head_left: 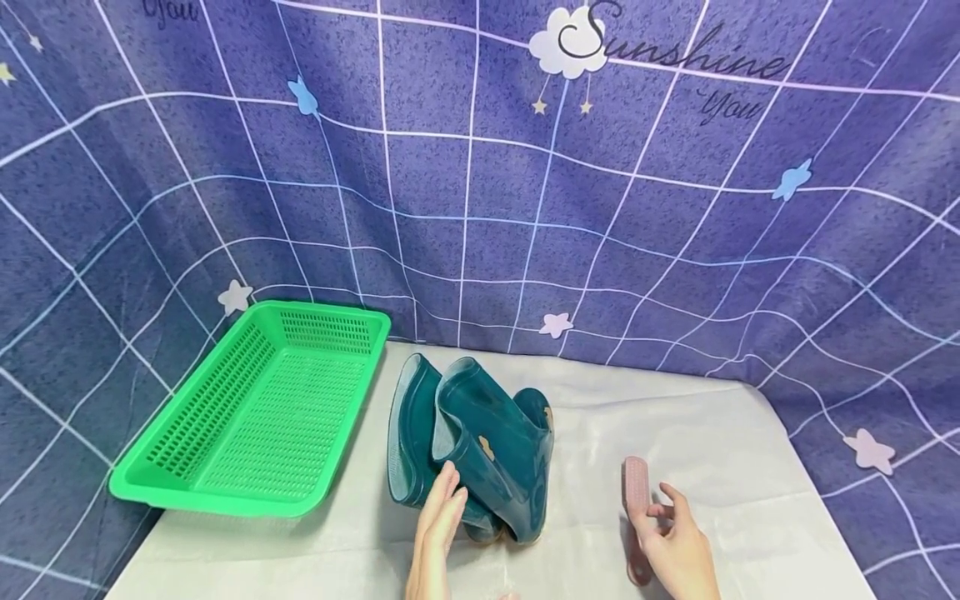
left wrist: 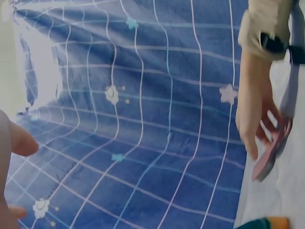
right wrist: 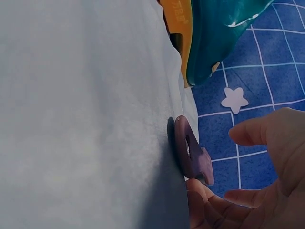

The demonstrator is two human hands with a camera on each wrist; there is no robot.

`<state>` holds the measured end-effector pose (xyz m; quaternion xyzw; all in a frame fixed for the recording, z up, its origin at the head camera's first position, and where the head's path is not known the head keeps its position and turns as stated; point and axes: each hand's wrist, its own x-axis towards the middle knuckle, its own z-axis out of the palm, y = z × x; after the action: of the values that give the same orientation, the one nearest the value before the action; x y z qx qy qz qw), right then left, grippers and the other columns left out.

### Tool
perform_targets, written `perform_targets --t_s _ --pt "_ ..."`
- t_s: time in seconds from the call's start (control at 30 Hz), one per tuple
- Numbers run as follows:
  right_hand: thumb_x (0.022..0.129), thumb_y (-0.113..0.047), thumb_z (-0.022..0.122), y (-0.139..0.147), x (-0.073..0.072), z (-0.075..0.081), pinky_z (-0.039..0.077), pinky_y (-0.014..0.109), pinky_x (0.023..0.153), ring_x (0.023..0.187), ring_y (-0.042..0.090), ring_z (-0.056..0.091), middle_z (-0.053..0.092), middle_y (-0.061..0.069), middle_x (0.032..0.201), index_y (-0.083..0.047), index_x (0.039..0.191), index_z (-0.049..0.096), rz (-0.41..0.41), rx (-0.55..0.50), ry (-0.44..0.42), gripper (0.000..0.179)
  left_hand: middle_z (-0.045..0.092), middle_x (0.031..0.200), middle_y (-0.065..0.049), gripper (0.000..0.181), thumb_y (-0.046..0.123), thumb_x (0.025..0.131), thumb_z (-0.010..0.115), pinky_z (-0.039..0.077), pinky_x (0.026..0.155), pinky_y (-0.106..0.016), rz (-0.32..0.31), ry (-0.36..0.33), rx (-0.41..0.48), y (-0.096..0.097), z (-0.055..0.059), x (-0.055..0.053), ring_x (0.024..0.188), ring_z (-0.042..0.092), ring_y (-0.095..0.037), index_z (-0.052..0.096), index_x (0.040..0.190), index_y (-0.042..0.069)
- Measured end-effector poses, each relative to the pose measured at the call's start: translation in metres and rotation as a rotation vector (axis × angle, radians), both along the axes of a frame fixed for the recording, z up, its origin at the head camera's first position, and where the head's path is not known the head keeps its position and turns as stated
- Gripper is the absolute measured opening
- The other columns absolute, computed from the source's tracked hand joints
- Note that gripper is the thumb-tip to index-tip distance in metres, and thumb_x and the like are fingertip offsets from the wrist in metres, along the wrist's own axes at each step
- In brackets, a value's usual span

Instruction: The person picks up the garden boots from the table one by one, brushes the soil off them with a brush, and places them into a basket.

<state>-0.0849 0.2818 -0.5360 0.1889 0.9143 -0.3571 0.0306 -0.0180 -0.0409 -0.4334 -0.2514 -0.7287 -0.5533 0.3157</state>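
A pair of dark teal rubber boots [head_left: 495,442] with yellowish patches lies on the white-covered table, openings facing left. My left hand [head_left: 438,533], fingers straight, is right at the near boot's rim. To the right lies a pink brush-like tool [head_left: 636,483] with a textured head and a looped handle. Over its middle is my right hand [head_left: 675,537], thumb and fingers spread apart. In the right wrist view the fingers of that hand [right wrist: 267,176] come close beside the pink tool [right wrist: 190,152]. What the tool's underside looks like is hidden.
A green perforated plastic basket [head_left: 345,450] stands at the left of the table [head_left: 585,517]. Behind and beside the table hangs a blue grid-patterned cloth [head_left: 480,208] with stars and clouds. The boots show an orange sole [right wrist: 177,28] in the right wrist view.
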Motion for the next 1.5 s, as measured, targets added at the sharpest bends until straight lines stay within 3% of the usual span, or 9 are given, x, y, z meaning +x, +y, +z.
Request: perform_targets --t_s 0.13,0.2,0.33,0.4,0.47,0.53,0.83,1.13,1.5 --pt "0.091 -0.064 0.056 0.001 0.000 -0.001 0.051 0.033 0.076 0.088 0.009 0.066 0.068 0.011 0.125 -0.006 0.152 0.030 -0.002 0.006 0.001 0.088 0.015 0.161 -0.029 0.097 0.032 0.079 0.081 0.019 0.116 -0.012 0.138 -0.050 -0.014 0.011 0.003 0.001 0.154 0.017 -0.021 0.029 0.150 -0.010" --pt "0.091 -0.064 0.056 0.002 0.000 -0.001 0.052 0.034 0.077 0.088 0.009 0.066 0.068 0.011 0.126 -0.006 0.152 0.030 -0.001 0.010 0.002 0.088 0.011 0.164 -0.023 0.103 0.033 0.075 0.083 0.020 0.118 -0.021 0.221 -0.163 -0.020 0.016 0.010 0.004 0.155 0.012 -0.019 0.026 0.154 -0.002" --pt "0.091 -0.066 0.055 0.003 0.001 -0.001 0.053 0.037 0.079 0.088 0.009 0.067 0.067 0.011 0.126 -0.006 0.152 0.030 0.000 0.006 -0.002 0.089 0.001 0.169 -0.002 0.115 0.020 0.071 0.084 0.023 0.119 -0.035 0.232 -0.489 0.033 0.019 0.031 0.007 0.153 0.008 -0.010 0.012 0.160 0.021" --pt "0.091 -0.065 0.056 0.004 0.002 -0.001 0.053 0.038 0.079 0.088 0.010 0.067 0.067 0.011 0.126 -0.006 0.152 0.030 -0.004 0.005 -0.001 0.089 -0.002 0.168 0.002 0.117 0.014 0.073 0.083 0.025 0.121 -0.034 0.192 -0.559 0.072 0.018 0.037 0.004 0.153 0.010 -0.013 0.006 0.160 0.025" --pt "0.091 -0.065 0.056 0.004 0.002 0.000 0.053 0.039 0.080 0.088 0.010 0.067 0.068 0.012 0.125 -0.006 0.152 0.030 -0.006 0.005 0.001 0.088 -0.002 0.168 0.006 0.118 0.011 0.075 0.082 0.019 0.119 -0.013 0.149 -0.578 0.105 0.016 0.041 -0.001 0.153 0.014 -0.015 0.002 0.160 0.027" --pt "0.092 -0.064 0.055 0.004 0.002 0.000 0.054 0.041 0.080 0.089 0.011 0.068 0.067 0.013 0.126 -0.005 0.152 0.030 -0.003 0.005 0.002 0.088 -0.002 0.168 0.004 0.115 0.011 0.079 0.081 0.022 0.119 -0.013 0.115 -0.545 0.116 0.013 0.042 -0.009 0.154 0.015 -0.020 0.001 0.160 0.024" --pt "0.090 -0.062 0.060 0.001 0.002 -0.003 0.055 0.042 0.077 0.087 0.015 0.065 0.068 0.014 0.116 0.001 0.149 0.031 0.034 0.023 0.013 0.091 0.010 0.167 -0.004 0.101 0.016 0.089 0.074 0.041 0.109 -0.054 0.141 -0.492 0.050 -0.003 0.039 -0.038 0.151 0.024 -0.033 0.002 0.159 0.024" --pt "0.085 -0.065 0.065 -0.004 -0.002 0.002 0.045 0.030 0.064 0.069 0.014 0.054 0.060 0.001 0.084 0.003 0.140 0.041 0.062 0.111 -0.018 0.091 0.019 0.166 -0.002 0.093 0.031 0.094 0.069 0.048 0.101 -0.058 0.121 -0.628 0.063 -0.023 0.033 -0.059 0.147 0.031 -0.041 0.003 0.159 0.025" --pt "0.086 -0.072 0.056 -0.005 -0.012 0.001 0.048 0.034 0.056 0.066 0.018 0.060 0.069 0.006 0.083 0.001 0.130 0.051 0.086 0.191 -0.061 0.086 0.026 0.163 -0.013 0.088 0.046 0.096 0.061 0.047 0.106 -0.052 0.045 -0.776 0.098 -0.038 0.034 -0.072 0.151 0.027 -0.030 0.005 0.160 0.022"
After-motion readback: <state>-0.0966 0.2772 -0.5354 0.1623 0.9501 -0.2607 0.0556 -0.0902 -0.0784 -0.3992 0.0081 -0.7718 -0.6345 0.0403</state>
